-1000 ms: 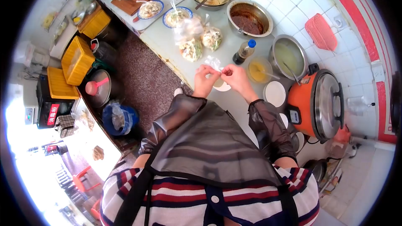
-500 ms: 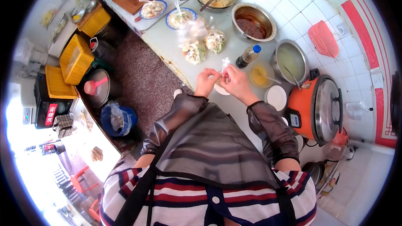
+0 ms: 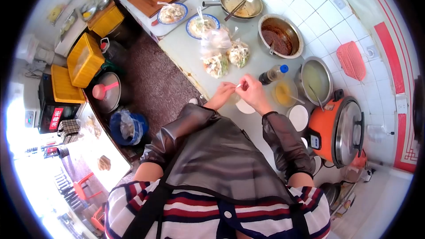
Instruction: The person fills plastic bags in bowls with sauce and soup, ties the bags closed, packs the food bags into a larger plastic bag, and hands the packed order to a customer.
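Observation:
My left hand (image 3: 222, 95) and my right hand (image 3: 252, 93) meet over the counter, fingertips pinched on a small piece of clear plastic bag (image 3: 238, 86). The rest of that plastic is hard to make out. Behind the hands stand filled clear bags, one (image 3: 215, 65) at the left and one (image 3: 238, 54) at the right. A white round lid (image 3: 246, 106) lies just below my right hand. To the right are a dark bottle with a blue cap (image 3: 273, 75) and a bowl of yellow liquid (image 3: 283, 93) with a spoon in it.
Bowls of bagged food (image 3: 172, 13) stand at the back left. Along the wall are a pan (image 3: 241, 2), a pot of dark red sauce (image 3: 280, 36), a pot of pale liquid (image 3: 316, 79) and an orange cooker (image 3: 327, 128). A blue bin (image 3: 128, 127) stands on the floor.
The view has shifted, so the counter items sit lower and further right. The clear plastic that stood up above my fingers now shows only as a small piece between them.

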